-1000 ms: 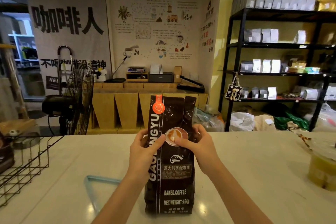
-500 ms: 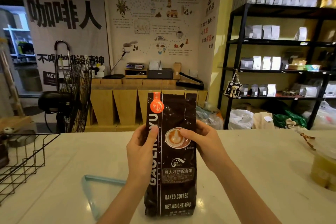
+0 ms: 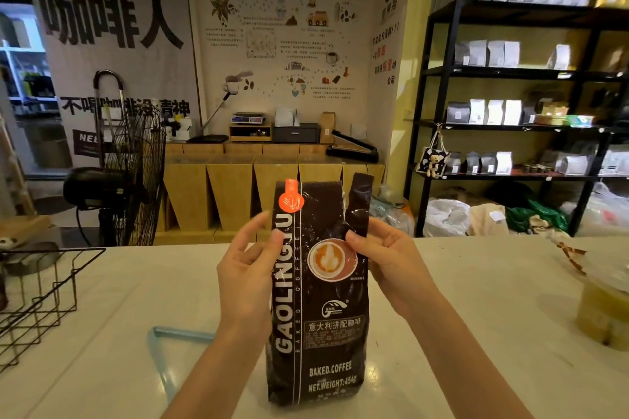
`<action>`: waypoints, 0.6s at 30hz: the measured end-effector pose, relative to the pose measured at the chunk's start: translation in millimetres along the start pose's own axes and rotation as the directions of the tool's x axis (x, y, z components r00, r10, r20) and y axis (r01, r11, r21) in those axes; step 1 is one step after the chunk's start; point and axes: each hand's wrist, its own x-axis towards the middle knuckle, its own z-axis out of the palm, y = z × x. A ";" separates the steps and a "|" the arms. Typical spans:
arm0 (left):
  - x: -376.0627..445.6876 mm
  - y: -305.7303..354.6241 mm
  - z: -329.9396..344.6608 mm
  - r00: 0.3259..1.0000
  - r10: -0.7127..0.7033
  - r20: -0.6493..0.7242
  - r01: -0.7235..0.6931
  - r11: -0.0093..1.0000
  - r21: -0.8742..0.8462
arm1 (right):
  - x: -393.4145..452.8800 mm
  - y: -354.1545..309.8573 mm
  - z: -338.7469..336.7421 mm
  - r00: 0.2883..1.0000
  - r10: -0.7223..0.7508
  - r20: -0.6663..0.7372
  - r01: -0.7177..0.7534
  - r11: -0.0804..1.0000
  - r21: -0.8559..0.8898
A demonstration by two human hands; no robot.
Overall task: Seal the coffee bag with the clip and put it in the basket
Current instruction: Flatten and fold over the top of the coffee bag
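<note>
White counter, upright coffee bag seemingly unsealed.

The white counter carried the upright coffee bag, a pale blue clip, a wire basket and a yellowish cup.

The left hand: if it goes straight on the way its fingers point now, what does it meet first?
The left hand points up and slightly right, its fingers at the coffee bag. It would likely meet the bag's upper left edge near the orange label first; depth is unclear.
</note>
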 end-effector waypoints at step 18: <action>7.6 20.6 -13.5 0.924 0.173 0.340 -0.263 0.935 0.239 | -2.8 -3.8 0.8 0.946 -0.317 -0.062 0.311 0.947 -0.084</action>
